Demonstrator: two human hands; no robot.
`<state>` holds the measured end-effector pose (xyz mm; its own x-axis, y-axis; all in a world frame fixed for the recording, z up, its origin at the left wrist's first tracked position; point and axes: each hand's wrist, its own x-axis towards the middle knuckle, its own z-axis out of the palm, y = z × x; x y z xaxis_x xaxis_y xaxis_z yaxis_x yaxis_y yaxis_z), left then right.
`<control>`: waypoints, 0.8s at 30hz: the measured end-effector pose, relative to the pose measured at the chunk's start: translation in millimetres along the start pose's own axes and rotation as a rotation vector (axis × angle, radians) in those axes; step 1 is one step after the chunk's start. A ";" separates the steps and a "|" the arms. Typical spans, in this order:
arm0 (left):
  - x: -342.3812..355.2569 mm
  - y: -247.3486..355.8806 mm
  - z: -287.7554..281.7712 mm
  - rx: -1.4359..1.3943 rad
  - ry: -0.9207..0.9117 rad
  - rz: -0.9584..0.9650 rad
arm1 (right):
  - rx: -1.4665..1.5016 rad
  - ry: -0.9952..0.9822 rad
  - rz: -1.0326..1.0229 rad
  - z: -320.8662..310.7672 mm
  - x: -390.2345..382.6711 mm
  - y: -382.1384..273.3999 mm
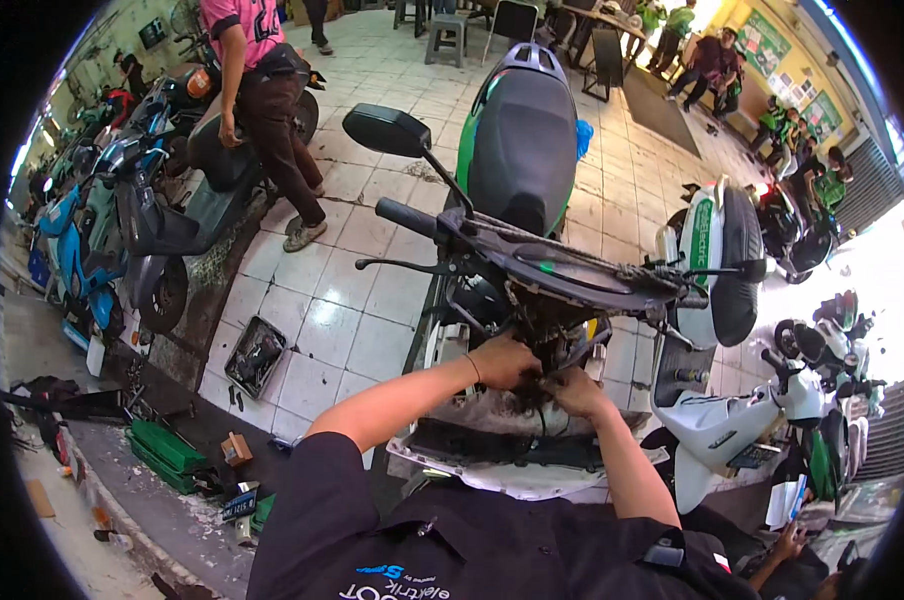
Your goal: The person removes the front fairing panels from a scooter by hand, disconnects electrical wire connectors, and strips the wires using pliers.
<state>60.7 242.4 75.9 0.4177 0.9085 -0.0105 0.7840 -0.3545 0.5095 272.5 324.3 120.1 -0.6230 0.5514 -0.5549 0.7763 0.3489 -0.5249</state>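
Note:
In front of me stands a green and black scooter with its front covers off, its dark seat (525, 150) pointing away. My left hand (507, 362) reaches into the opened front below the handlebar (562, 262), its fingers closed at a dark bundle of parts that looks like wiring (534, 390). Close beside it, my right hand (577, 392) is also closed at the same bundle, with bent fingers. What either one pinches is too small and dark to name. A brake lever (402, 266) and a mirror (387, 131) stick out to the left.
A tray of small parts (256, 356) lies on the tiled floor at left, near a green case (166, 455). A person in a pink shirt (247, 35) walks at far left beside parked scooters (157, 215). A white scooter (717, 440) stands close at right.

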 end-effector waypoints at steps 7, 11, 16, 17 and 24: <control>2.5 4.0 -5.5 -0.027 -0.057 -0.051 | -0.111 -0.023 0.074 4.2 4.8 12.4; 1.5 3.3 -3.3 -0.049 -0.019 -0.025 | -0.215 0.128 0.016 19.2 10.9 20.9; 3.1 2.2 -3.9 0.012 -0.072 -0.046 | -0.149 0.093 -0.066 20.8 11.1 21.7; 5.0 1.3 -4.3 -0.007 -0.074 -0.054 | -0.081 0.059 -0.025 17.5 10.3 20.1; 4.9 -3.7 4.7 -0.074 0.002 -0.035 | 0.021 -0.061 -0.042 2.1 2.0 17.8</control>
<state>62.0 247.2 69.9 0.3896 0.9206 -0.0283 0.7624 -0.3051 0.5707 284.9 330.0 108.3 -0.6601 0.4893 -0.5699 0.7476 0.3545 -0.5616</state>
